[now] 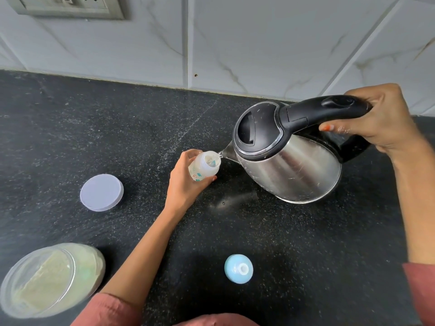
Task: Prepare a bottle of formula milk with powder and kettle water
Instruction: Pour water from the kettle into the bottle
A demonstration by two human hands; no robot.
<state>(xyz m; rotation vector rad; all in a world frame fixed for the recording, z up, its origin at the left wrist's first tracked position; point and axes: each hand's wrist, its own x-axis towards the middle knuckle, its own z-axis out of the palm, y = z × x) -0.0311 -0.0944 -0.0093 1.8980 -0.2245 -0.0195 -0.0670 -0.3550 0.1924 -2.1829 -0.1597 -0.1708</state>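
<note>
My left hand (186, 182) grips a small clear baby bottle (204, 167) with printed marks, held open-mouthed and tilted toward the kettle. My right hand (374, 118) grips the black handle of a steel kettle (289, 161), which is tipped left so its spout touches the bottle's mouth. A thin stream of water runs from the spout into the bottle. The bottle's blue teat cap (238, 268) lies on the black counter (117, 137) near the front. An open clear jar of pale powder (51, 278) stands at the front left.
The jar's lilac lid (101, 192) lies flat on the counter left of my left hand. A white marbled tile wall (259, 43) runs behind the counter, with a socket plate (68, 5) at the top left.
</note>
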